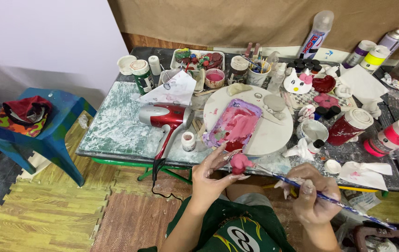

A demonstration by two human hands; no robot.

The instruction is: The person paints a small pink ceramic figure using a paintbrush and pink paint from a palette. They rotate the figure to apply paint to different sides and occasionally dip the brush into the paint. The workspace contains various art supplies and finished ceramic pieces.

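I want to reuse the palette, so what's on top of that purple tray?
The purple tray lies on the round white board, its inside smeared with pink and red paint. The paint covers most of its floor, so that can't be seen.

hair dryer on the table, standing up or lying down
Lying down. The red and silver hair dryer rests on its side on the table, nozzle pointing left, handle angled toward the near edge, cord hanging off.

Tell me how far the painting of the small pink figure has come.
Done: the small figure looks pink all over its visible side. In hand: the left hand holds it, the right hand touches the brush to it. Left: its hidden side cannot be judged.
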